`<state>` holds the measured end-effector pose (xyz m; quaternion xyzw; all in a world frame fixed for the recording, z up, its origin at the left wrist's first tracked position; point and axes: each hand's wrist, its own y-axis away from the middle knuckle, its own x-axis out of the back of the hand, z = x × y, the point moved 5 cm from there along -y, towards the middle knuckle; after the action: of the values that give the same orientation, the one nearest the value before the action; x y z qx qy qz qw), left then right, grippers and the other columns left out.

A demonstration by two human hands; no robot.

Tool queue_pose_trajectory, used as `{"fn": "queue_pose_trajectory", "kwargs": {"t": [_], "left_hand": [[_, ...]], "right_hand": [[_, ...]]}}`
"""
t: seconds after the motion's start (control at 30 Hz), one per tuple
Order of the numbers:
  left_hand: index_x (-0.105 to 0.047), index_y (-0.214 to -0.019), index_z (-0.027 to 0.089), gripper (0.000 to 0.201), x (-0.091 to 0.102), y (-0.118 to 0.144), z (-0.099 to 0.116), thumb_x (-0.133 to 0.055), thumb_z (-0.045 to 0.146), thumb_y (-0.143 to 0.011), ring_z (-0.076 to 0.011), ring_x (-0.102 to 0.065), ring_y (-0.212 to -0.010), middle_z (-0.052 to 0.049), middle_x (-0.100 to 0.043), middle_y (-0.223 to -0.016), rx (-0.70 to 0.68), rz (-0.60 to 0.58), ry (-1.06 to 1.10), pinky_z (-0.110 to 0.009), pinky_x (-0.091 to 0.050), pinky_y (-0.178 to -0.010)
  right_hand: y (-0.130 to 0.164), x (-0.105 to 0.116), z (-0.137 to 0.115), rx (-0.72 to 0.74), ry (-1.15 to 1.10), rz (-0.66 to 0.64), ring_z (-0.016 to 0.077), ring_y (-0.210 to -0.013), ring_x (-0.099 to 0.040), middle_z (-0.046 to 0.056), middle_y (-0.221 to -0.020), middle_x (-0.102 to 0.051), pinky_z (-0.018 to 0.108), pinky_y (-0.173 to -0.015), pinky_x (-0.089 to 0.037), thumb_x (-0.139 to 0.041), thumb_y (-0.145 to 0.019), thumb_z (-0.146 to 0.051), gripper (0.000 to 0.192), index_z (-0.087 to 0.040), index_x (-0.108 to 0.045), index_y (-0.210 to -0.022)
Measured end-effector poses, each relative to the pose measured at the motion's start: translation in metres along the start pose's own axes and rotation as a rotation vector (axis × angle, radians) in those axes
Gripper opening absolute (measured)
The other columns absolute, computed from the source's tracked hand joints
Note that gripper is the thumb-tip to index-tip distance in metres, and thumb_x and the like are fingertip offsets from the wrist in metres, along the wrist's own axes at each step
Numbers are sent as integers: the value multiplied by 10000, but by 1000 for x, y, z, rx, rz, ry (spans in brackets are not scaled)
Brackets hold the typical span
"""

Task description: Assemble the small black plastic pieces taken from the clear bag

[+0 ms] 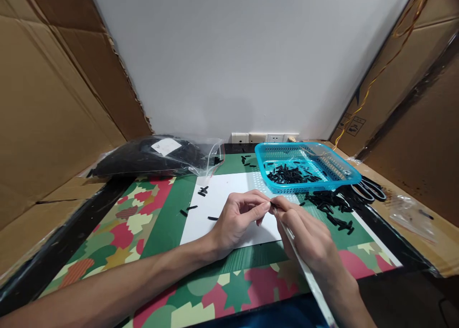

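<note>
Illegibly small, white label (pixel 165 146) marks the plastic bag (pixel 158 157)

Makeshift small-parts workstation, looks like piecework assembly. My bench (pixel 107 232) is walled by cardboard panels (pixel 46 103), with a blue basket (pixel 344 175) of small black parts (pixel 290 175), a bulk bag (pixel 154 156), scissors (pixel 369 189), wall sockets (pixel 265 137).

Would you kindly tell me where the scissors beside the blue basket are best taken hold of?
Probably by the black handle loops of the scissors, coming from the right: the loops lie exposed on the table, while the blades seem tucked under the blue basket.
</note>
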<state>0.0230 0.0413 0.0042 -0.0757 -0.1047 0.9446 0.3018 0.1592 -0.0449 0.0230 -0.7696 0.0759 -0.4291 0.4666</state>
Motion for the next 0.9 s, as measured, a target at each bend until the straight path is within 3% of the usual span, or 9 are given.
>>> {"fn": "queue_pose_trajectory", "kwargs": {"t": [0.13,0.23,0.3,0.37,0.5,0.63,0.9], "left_hand": [[-861,-852,155,209,-1,0,-6,-756,314,-939,-113,-545,-674,-85,-726,-936,51,-20,37,-273,-443,-649],[-867,-899,151,221,-7,1,-3,-743,326,-953,-116,-583,-674,-104,-739,-993,72,-81,55,-280,-476,-664],[-863,-922,153,226,-10,2,0,-730,331,-966,-121,-603,-691,-111,-745,-1020,62,-107,52,-287,-497,-693],[-855,-939,153,230,-12,2,4,-716,331,-979,-127,-610,-726,-112,-746,-1033,42,-119,26,-285,-503,-716],[-834,-949,148,236,-13,3,7,-695,332,-998,-144,-608,-793,-105,-734,-1019,9,-111,-21,-271,-495,-725],[-810,-918,143,244,-13,5,9,-687,338,-999,-134,-589,-736,-88,-723,-969,-4,-95,-15,-278,-488,-711],[-798,-916,149,235,-11,5,7,-688,343,-992,-151,-582,-756,-82,-693,-935,-21,-79,4,-281,-466,-692]], "right_hand": [[-1,9,8,-91,54,144,226,-949,-812,146,-1103,-805,306,-849,-635,-578,-999,-17,205,-217,-615,-974],[2,28,21,-275,-17,320,211,-906,-824,85,-1107,-829,289,-840,-647,-676,-969,-62,180,-240,-671,-998],[6,36,30,-416,-158,364,226,-937,-827,59,-1094,-837,310,-858,-656,-726,-956,-107,149,-251,-690,-967],[7,40,36,-480,-313,317,234,-944,-829,50,-1062,-845,316,-847,-665,-757,-946,-142,121,-250,-707,-923],[2,38,35,-452,-504,124,246,-971,-832,64,-1055,-852,308,-828,-675,-781,-928,-150,94,-235,-740,-921],[-1,34,32,-449,-617,23,255,-950,-833,94,-1100,-847,325,-804,-676,-765,-941,-153,75,-221,-737,-927],[1,25,31,-430,-649,4,245,-970,-819,103,-1146,-835,339,-844,-659,-760,-938,-126,99,-220,-736,-955]]}}
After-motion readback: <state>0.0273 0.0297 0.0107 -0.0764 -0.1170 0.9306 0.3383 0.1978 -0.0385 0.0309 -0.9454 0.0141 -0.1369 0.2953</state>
